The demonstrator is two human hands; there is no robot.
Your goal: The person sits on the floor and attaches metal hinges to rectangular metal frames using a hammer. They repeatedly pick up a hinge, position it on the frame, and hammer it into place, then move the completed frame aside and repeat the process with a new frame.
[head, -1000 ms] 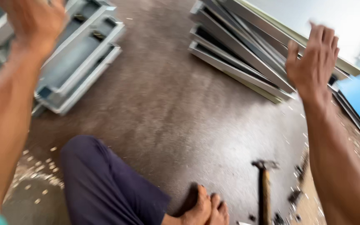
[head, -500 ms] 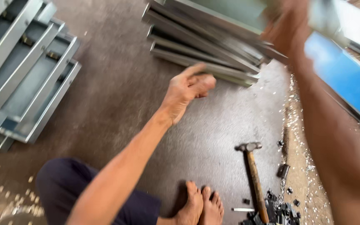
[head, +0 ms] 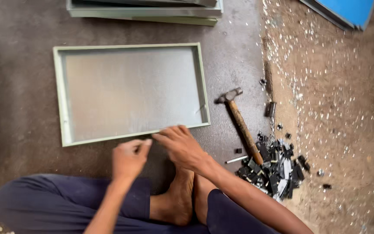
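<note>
At tray (head: 130, 93) rim (seemingly touching): both hands.

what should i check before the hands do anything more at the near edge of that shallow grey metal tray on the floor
1. Shallow grey rectangular metal tray lies flat, open side up on the dark floor: ok.
2. Left hand and right hand are both at the tray's near rim: ok.
3. What the left fingers pinch: cannot tell, too small.
4. Wooden-handled hammer lies to the right of the tray, touched by neither hand: ok.
5. Pile of small black parts sits by the hammer's handle end, outside the tray: ok.
6. Bare feet rest close under the hands, near the tray's edge: not ok.
</note>
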